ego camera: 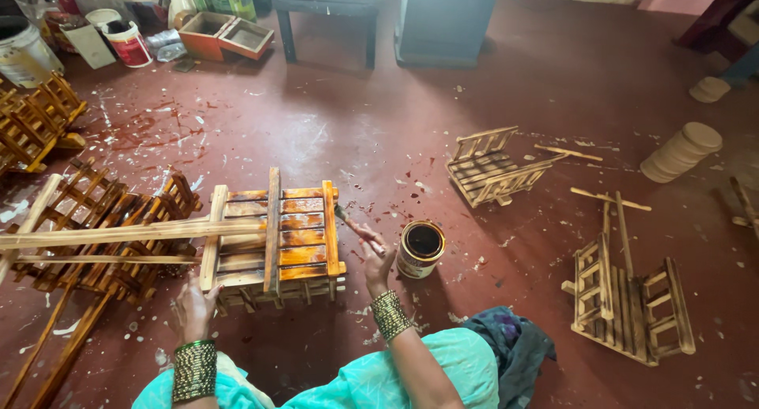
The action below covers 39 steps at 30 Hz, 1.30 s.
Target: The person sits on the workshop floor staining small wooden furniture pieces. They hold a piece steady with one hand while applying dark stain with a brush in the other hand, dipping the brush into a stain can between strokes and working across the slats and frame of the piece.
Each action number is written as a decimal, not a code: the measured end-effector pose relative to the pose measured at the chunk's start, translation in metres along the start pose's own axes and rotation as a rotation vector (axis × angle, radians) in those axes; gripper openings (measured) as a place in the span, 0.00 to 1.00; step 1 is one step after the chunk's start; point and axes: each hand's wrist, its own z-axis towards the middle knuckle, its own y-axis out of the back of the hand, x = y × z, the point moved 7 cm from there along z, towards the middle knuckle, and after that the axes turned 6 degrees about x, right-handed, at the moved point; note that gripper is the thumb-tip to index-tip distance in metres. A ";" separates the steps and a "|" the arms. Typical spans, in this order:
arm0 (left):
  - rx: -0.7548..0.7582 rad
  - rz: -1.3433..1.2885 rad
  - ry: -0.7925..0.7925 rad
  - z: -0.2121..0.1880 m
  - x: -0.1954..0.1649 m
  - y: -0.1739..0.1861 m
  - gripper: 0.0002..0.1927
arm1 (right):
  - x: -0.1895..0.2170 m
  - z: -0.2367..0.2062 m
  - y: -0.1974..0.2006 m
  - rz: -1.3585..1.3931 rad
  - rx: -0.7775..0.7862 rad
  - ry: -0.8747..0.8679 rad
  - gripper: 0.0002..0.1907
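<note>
Here, right hand [375, 255] pinching paintbrush [357, 229] at slatted wooden crate's [273, 236] three o'clock edge; left hand [194, 304] pressed against seven o'clock corner; varnish tin [421, 248] beside.

On the floor [553, 85], the crate [273, 239] lies in front of the person, the tin [420, 249] just right of it (nearly touching), stacked frames [103, 219] left, and discs [681, 152] near the right edge.

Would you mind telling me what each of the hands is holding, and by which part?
The right hand holds a paintbrush by its handle; the left hand grips the slatted wooden crate at its near-left corner.
</note>
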 end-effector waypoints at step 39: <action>0.036 -0.027 0.085 -0.008 -0.008 -0.006 0.42 | 0.071 -0.006 0.007 -0.358 0.093 0.286 0.15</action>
